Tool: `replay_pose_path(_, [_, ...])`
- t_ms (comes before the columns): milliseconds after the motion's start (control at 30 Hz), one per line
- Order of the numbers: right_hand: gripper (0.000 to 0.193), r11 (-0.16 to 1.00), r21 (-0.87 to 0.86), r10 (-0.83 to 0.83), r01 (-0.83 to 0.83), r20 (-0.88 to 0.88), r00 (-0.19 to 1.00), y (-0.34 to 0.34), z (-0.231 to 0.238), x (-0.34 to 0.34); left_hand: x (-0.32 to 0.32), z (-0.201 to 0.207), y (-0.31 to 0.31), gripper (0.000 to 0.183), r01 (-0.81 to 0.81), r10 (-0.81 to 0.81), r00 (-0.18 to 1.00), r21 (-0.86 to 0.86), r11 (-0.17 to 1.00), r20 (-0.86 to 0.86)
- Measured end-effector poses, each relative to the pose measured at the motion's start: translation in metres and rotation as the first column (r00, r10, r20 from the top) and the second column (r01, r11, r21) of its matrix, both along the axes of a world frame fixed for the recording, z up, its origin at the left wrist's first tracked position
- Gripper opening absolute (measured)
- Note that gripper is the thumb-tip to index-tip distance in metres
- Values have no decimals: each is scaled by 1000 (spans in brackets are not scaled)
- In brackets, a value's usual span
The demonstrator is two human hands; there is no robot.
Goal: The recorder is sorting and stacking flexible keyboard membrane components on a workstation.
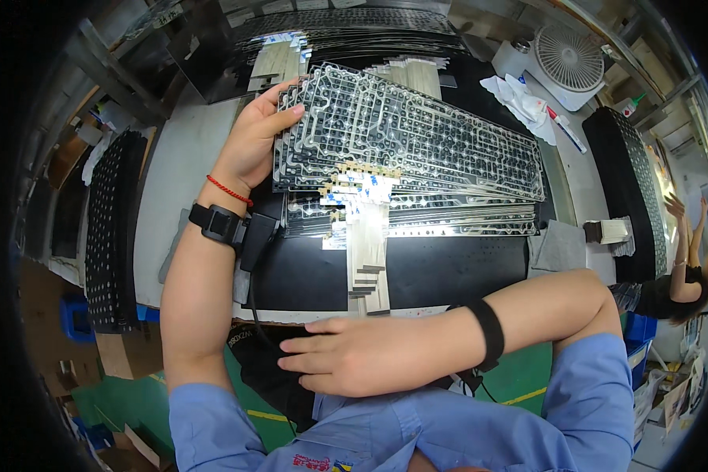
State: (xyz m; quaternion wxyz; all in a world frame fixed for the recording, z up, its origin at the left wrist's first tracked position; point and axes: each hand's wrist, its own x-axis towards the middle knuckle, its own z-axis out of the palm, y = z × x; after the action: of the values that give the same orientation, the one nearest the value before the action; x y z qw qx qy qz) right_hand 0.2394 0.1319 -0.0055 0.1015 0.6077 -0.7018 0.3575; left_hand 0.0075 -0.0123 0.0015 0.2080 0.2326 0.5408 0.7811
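My left hand (253, 135) grips a fanned stack of keyboard membrane sheets (417, 130) by its left edge, with the thumb on top and the fingers partly hidden behind. The sheets are clear with silver circuit tracks and dark key spots, and their near edge tilts down to the right. Flat ribbon tails (367, 244) with blue-and-white tabs hang toward me from the stack's middle. More membrane sheets (464, 219) lie beneath on a black mat (448, 267). My right hand (348, 355) hovers before the table's near edge, fingers stretched apart, holding nothing.
Further membrane stacks (354, 35) lie at the back. To the right are a white fan (569, 59), crumpled tissue (519, 102), a marker (566, 130) and a grey cloth (558, 245). Black dotted stacks (118, 228) flank the table. Another person (676, 283) works at far right.
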Motion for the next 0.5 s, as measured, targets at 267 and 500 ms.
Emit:
replay_pose_path(267, [24,699,60,-708,713,199,678,128,61,-127,2,2,-4,42,-7,7,1000,16,1000,26])
replay_pose_path(500, [53,489,323,-871,810,235,432,207,16,-158,-3,-3,-2,42,-23,23,999,-10,1000,-30])
